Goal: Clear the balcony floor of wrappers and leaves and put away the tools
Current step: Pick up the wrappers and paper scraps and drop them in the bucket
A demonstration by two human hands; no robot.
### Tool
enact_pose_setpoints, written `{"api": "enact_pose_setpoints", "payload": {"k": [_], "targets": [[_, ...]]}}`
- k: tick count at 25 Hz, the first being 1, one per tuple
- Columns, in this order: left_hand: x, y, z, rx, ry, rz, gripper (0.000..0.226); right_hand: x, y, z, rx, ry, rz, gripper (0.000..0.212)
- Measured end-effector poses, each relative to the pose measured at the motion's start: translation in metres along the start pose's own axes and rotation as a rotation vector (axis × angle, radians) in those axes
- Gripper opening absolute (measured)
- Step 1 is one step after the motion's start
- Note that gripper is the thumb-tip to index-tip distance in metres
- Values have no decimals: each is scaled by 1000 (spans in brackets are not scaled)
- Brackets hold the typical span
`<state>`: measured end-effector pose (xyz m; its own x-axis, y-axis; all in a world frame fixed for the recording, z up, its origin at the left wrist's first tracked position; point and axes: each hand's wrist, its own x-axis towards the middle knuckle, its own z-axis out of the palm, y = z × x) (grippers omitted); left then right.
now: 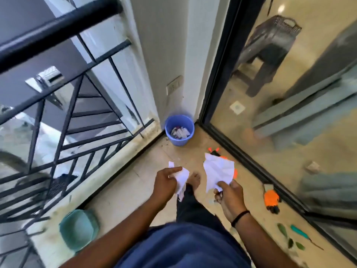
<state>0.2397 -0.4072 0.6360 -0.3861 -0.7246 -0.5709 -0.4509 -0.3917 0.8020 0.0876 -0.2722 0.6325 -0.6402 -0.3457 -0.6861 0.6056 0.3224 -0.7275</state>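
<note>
Paper filled both hands. The left hand (166, 181) gripped a crumpled white wad (180, 178), fingers curled round it, its long axis running down from the knuckles toward the person's bare foot (193, 180). The right hand (229, 192) pinched the lower edge of a larger creased sheet (218, 171) between thumb and fingers; the sheet stood up from the hand, its torn points aimed away from the person toward the far corner. A black band (240, 217) circled the right wrist.

In that corner, where railing (77, 89) met wall (164, 55), stood a blue bin (179, 130), upright, with scraps lying in its bottom. It stood well apart from both hands, straight ahead of them.

On the tiled floor (123, 194) several tools lay along the glass door's dark track (257, 167). Something orange and black (214, 150) lay partly hidden behind the sheet; what it was could not be told. An orange-handled tool (271, 198) lay nearer, its long axis roughly along the track. Nearer still a teal-handled tool (301, 233) lay slantwise, its thin metal tip pointing toward the lower right. Green leaves (289, 240) lay scattered just beside it.

A teal tub (79, 229) sat by the railing's base at lower left. Behind the glass, a grey stool (268, 49) showed dimly
</note>
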Motion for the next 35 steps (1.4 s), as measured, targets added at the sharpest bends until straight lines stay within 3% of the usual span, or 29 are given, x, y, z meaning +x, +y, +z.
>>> {"api": "enact_pose_setpoints", "payload": {"k": [4, 7, 9, 10, 13, 17, 22, 24, 26, 27, 30, 35], "targets": [[67, 28, -18, 191, 113, -68, 17, 81, -15, 59, -33, -35, 87, 26], [148, 30, -24, 302, 57, -57, 56, 148, -16, 95, -87, -18, 99, 13], [207, 8, -17, 241, 9, -167, 77, 190, 2, 110, -141, 18, 129, 13], [231, -5, -13, 216, 13, -228, 75, 206, 12, 115, -154, 43, 159, 19], [305, -71, 0, 292, -3, -344, 36, 264, 53, 130, -154, 119, 235, 24], [407, -110, 30, 268, -35, -465, 16, 334, 90, 143, -222, 179, 297, 32], [529, -75, 63, 277, 0, -210, 8, 379, 124, 156, -225, 203, 358, 25], [563, -70, 67, 317, -15, -213, 8, 394, 130, 164, -213, 220, 377, 23], [583, -76, 63, 311, -100, -400, 1, 411, 130, 173, -248, 204, 375, 25], [588, -84, 57, 318, -133, -457, 8, 419, 126, 178, -275, 180, 370, 25], [594, -100, 47, 373, -126, -482, 21, 446, 115, 187, -383, 102, 334, 16], [549, -132, 43, 378, -354, -592, 15, 488, 75, 207, -403, 68, 203, 11]]}}
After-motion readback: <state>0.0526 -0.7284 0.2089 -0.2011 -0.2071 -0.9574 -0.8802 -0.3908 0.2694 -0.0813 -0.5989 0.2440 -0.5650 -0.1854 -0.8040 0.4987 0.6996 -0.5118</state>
